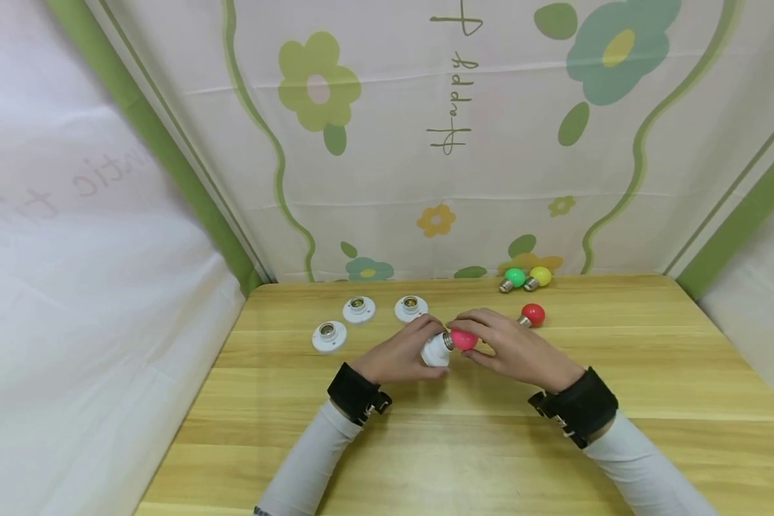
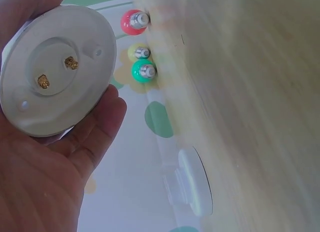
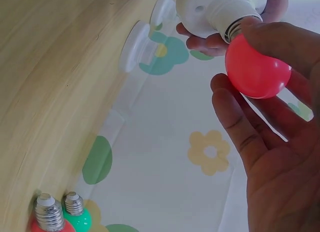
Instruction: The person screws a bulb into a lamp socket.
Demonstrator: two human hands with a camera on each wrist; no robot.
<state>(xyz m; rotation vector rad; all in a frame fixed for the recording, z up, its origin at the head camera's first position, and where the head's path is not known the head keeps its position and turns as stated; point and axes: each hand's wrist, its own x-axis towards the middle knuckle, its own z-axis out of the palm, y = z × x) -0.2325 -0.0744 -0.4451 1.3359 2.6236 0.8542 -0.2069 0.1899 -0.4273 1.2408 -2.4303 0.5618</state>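
My left hand grips a white round lamp holder by its disc, raised and tilted with the socket opening toward the right. In the left wrist view the back of this lamp holder shows two brass-coloured screws. The right hand holds a red light bulb between thumb and fingers. Its metal screw end is at the mouth of the socket, and in the right wrist view part of the thread still shows between the red bulb and the white collar.
Three more white lamp holders lie on the wooden table, left of and behind the hands. Back right are a green bulb, a yellow bulb and another red bulb. A flower-printed cloth hangs behind the table.
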